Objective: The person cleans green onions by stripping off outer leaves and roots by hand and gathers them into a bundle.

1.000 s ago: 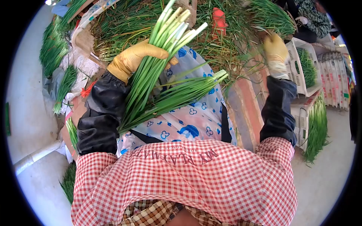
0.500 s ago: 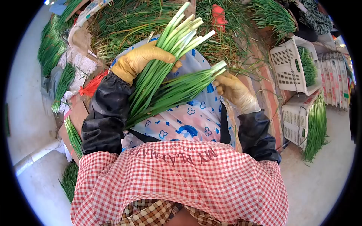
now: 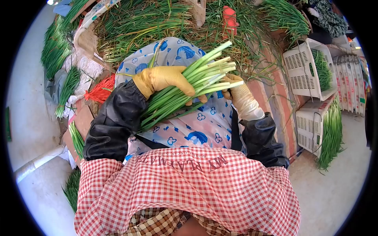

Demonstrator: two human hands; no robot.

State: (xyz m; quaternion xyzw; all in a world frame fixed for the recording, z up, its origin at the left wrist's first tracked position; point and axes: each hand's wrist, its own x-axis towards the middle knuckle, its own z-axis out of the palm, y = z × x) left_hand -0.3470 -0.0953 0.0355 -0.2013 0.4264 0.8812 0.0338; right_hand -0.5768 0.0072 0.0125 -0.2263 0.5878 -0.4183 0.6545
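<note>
A bunch of Chinese chives (image 3: 173, 98), with long green leaves and pale white stem ends, lies slantwise above my lap. My left hand (image 3: 167, 80), in a yellow glove, is wrapped round it from above, with the thumb across the stems. The white ends point to the upper right. My right hand (image 3: 242, 98), in a yellowish glove, has its fingers curled at the lowest stem ends; its fingertips are partly hidden behind them. Beneath the bunch, a clear plastic sheet with blue prints (image 3: 193, 135) covers my lap.
Loose chives (image 3: 145, 27) are heaped ahead, with a red object (image 3: 229, 19) among them. Red ties (image 3: 100, 89) lie at left. White crates (image 3: 301, 69) with chives stand at right. Part of another person (image 3: 328, 19) shows at upper right.
My left hand has come down and to the right with its bunch. The two separate bunches now lie together, stem ends close by my right hand, which has shifted slightly left.
</note>
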